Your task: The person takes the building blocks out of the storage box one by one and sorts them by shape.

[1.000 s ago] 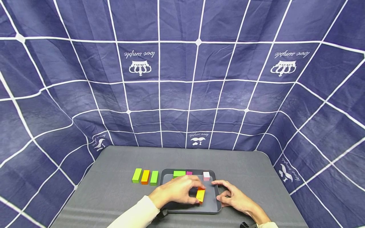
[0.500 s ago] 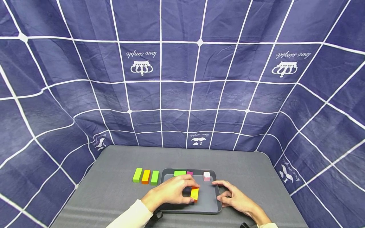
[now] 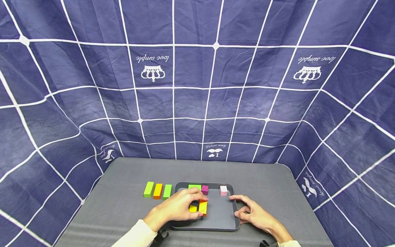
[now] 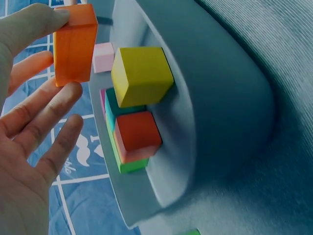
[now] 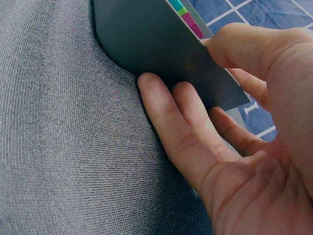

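Observation:
My left hand (image 3: 180, 206) pinches an orange block (image 3: 202, 207) over the left half of a grey tray (image 3: 220, 221). In the left wrist view, the thumb lies on one end of this orange block (image 4: 76, 46) and fingertips meet the other. Beside it in the tray sits a yellow block (image 4: 142, 76); a red-orange block (image 4: 138, 134), a teal block (image 4: 111, 105) and a green block (image 4: 133, 165) cluster nearby, partly hidden from above by the hand. My right hand (image 3: 254, 214) holds the tray's right side, thumb at the rim (image 5: 203, 43) and fingers against the outer wall.
A magenta block (image 3: 205, 190) and a pale pink cube (image 3: 223, 190) stand along the tray's far side. Left of the tray, a lime block (image 3: 148, 189), an orange block (image 3: 157, 191) and a green block (image 3: 167, 192) lie in a row on the grey cloth.
My left hand has carried the orange block leftward across the tray, near the yellow block, which now shows. More of the magenta block is uncovered. My right hand stays at the tray's side.

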A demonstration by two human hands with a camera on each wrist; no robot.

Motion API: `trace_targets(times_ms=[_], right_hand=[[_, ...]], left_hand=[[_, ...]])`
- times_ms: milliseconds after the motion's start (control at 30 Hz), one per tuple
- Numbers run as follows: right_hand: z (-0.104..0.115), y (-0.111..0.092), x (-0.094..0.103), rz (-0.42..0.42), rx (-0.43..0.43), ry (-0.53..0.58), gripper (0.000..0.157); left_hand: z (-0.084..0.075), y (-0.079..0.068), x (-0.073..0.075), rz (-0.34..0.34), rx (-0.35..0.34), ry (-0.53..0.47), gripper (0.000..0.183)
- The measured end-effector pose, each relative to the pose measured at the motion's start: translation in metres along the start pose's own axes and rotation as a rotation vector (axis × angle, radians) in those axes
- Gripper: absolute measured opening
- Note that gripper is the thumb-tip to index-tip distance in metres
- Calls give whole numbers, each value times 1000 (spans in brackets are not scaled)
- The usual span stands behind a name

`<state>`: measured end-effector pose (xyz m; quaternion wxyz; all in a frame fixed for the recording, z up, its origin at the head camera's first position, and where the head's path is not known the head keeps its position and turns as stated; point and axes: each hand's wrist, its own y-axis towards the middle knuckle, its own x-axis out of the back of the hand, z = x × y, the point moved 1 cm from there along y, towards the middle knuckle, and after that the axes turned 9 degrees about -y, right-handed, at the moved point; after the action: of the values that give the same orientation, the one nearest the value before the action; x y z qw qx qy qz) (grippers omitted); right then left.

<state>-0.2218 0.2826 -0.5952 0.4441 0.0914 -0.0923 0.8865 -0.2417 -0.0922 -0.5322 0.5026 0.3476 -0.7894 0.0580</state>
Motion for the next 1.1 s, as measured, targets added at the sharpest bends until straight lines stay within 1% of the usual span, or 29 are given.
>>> trace_targets(times_ms=[200,367,433,567,633,833,933,1100], right_hand=[[2,-2,-1,2,24,26,70],[1,-2,0,-3,16,17,70],[0,-1,0,-4,11,11,71],[-1,0,1,-5,11,-3,71],[-1,0,1,-8,10,-6,70],[0,-1,0,-18,-5,1,70],[1,-1,0,-24,0,-4,69],[2,0,1,-30,-3,-11,70]], left_hand=[[4,-7,5,-15,19,-55,53],[7,-15,9,-31,56,-67,51],[9,-18,11,-52,51,-60,49],[13,-25,15,-106,9,-45,47],[14,-29,18,-131,0,-28,47],[19,-40,26,-164,34,10,48],[23,-45,31,-185,31,31,48],[32,-52,41,-221,37,36,49]])
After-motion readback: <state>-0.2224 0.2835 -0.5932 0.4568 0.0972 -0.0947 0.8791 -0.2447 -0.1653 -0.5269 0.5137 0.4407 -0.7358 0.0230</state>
